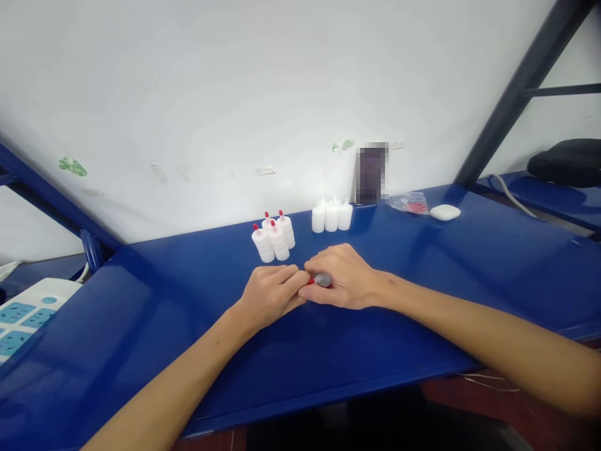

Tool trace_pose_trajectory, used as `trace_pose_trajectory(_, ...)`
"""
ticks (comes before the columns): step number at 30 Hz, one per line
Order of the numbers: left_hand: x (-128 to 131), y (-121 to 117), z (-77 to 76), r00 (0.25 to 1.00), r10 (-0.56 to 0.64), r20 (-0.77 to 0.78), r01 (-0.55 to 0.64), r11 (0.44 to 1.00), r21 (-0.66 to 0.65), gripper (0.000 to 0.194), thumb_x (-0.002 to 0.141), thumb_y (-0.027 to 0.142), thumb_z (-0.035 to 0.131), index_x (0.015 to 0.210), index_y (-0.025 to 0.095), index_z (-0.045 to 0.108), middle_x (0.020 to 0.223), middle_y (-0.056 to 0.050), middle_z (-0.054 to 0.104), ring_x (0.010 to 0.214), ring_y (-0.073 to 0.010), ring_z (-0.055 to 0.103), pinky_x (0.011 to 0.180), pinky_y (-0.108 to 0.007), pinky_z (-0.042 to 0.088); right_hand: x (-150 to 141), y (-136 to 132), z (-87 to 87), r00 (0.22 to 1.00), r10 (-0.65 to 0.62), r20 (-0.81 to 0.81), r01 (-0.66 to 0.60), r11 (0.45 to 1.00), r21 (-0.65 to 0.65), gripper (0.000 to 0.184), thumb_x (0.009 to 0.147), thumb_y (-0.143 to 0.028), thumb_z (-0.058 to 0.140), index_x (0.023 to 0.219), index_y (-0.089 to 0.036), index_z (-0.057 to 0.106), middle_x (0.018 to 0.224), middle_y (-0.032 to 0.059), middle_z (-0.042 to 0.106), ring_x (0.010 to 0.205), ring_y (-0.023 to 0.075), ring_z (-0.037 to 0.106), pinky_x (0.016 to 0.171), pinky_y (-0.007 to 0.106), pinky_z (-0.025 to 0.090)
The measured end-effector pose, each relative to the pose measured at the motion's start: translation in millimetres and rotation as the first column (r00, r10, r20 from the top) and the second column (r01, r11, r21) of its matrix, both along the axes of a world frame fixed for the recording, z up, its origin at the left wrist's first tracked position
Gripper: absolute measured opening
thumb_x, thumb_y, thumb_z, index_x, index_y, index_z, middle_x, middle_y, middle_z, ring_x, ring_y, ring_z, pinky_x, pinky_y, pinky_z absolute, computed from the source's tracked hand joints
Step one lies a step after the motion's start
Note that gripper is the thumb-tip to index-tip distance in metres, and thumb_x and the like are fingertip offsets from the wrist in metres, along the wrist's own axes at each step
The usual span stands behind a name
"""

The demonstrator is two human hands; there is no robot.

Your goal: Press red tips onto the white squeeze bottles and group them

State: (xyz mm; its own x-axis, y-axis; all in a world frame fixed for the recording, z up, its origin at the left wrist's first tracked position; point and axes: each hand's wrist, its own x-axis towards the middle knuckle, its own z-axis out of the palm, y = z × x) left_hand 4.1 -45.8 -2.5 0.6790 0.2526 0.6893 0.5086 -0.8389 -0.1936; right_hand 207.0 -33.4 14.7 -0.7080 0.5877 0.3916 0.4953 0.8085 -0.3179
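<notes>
My left hand (271, 293) and my right hand (342, 275) meet at the middle of the blue table (422, 300), both with fingers curled. Between them lies a small white bottle (323, 279) with a red cap (311, 282). My right hand wraps the bottle's body; my left fingertips pinch at the red cap. Behind my hands stand several small white bottles with red caps (274, 238) in a tight group. To their right stand three white bottles without caps (331, 216).
A clear bag with red caps (409, 203) and a white oval case (444, 212) lie at the back right. A blurred dark object (371, 173) leans on the white wall. A white and blue power strip (23, 313) sits at far left. A dark metal strut (516, 94) rises at right.
</notes>
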Motion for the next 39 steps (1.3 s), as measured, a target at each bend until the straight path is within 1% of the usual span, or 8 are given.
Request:
trace_pose_trajectory(6,-1.8,4.2,-2.5,0.998,-0.020,-0.056,0.018,0.999,-0.033,0.030,0.103,0.034,0.038,0.083,0.017,0.055,0.062,0.003,0.056,0.050,-0.0095,0.046,0.049,-0.023,0.033,0.1,-1.9,2.7,1.000,-0.008,0.002,0.008,1.000,-0.014,0.042,0.088,-0.048,0.048,0.060,-0.017,0.044,0.055,-0.0035,0.046,0.052,0.0074,0.034,0.055,0.026,0.017)
trace_pose_trajectory(14,-1.8,5.3,-5.5,0.998,0.036,-0.053,-0.047,0.971,-0.235,0.030,0.100,0.028,0.044,0.073,0.018,0.045,0.058,0.005,0.050,0.049,-0.0076,0.042,0.049,-0.022,0.029,7.7,7.2,2.7,0.998,-0.070,0.006,0.070,0.995,-0.064,0.042,0.092,-0.043,0.040,0.061,-0.017,0.049,0.054,-0.0021,0.048,0.052,0.0089,0.035,0.057,0.027,0.020)
trace_pose_trajectory(18,-6.2,7.9,-6.1,0.993,0.101,-0.052,-0.114,0.890,-0.441,0.032,0.100,0.033,0.045,0.072,0.017,0.046,0.056,0.006,0.045,0.048,-0.0070,0.036,0.050,-0.021,0.028,18.5,23.1,2.6,0.977,-0.211,-0.004,0.210,0.973,-0.090,0.032,0.091,-0.046,0.042,0.090,-0.018,0.059,0.063,-0.0017,0.054,0.056,0.0120,0.040,0.059,0.027,0.024)
trace_pose_trajectory(22,-8.6,9.5,-7.3,0.988,0.136,-0.068,-0.151,0.820,-0.553,0.035,0.100,0.035,0.044,0.071,0.017,0.046,0.056,0.006,0.044,0.048,-0.0067,0.036,0.051,-0.021,0.027,24.1,35.3,-0.6,0.966,-0.247,0.076,0.252,0.966,-0.056,0.035,0.091,-0.033,0.041,0.121,-0.017,0.048,0.073,0.0012,0.060,0.061,0.0162,0.048,0.060,0.028,0.029)
trace_pose_trajectory(25,-8.7,9.4,-7.9,0.988,0.131,-0.088,-0.157,0.794,-0.587,0.036,0.100,0.037,0.044,0.070,0.017,0.046,0.057,0.006,0.044,0.049,-0.0068,0.036,0.052,-0.022,0.027,24.1,40.5,-5.4,0.954,-0.270,0.131,0.274,0.962,-0.015,0.042,0.099,-0.043,0.031,0.127,-0.015,0.045,0.076,0.0044,0.065,0.064,0.0190,0.054,0.061,0.029,0.031)
trace_pose_trajectory(29,-8.5,10.2,-8.7,0.983,0.148,-0.104,-0.181,0.764,-0.619,0.036,0.100,0.039,0.044,0.071,0.017,0.047,0.058,0.006,0.045,0.051,-0.0074,0.038,0.054,-0.022,0.027,23.3,48.1,-10.7,0.933,-0.273,0.233,0.261,0.962,0.084,0.052,0.099,-0.059,0.029,0.126,-0.022,0.053,0.088,0.0064,0.071,0.073,0.0217,0.062,0.059,0.028,0.029)
trace_pose_trajectory(34,-7.9,11.9,-8.3,0.975,0.187,-0.118,-0.219,0.733,-0.644,0.035,0.100,0.041,0.044,0.074,0.017,0.050,0.058,0.005,0.049,0.051,-0.0081,0.040,0.054,-0.023,0.027,23.3,58.3,-11.9,0.882,-0.278,0.379,0.231,0.959,0.165,0.056,0.096,-0.065,0.031,0.135,-0.030,0.052,0.100,0.0063,0.074,0.083,0.0233,0.066,0.057,0.027,0.026)
trace_pose_trajectory(39,-6.8,11.5,-7.0,0.971,0.199,-0.133,-0.237,0.728,-0.643,0.036,0.100,0.041,0.043,0.073,0.017,0.050,0.058,0.005,0.050,0.052,-0.0081,0.042,0.054,-0.023,0.027,21.3,57.2,-11.5,0.805,-0.364,0.469,0.271,0.928,0.256,0.061,0.095,-0.067,0.031,0.140,-0.030,0.051,0.098,0.0093,0.075,0.081,0.0255,0.067,0.056,0.028,0.024)
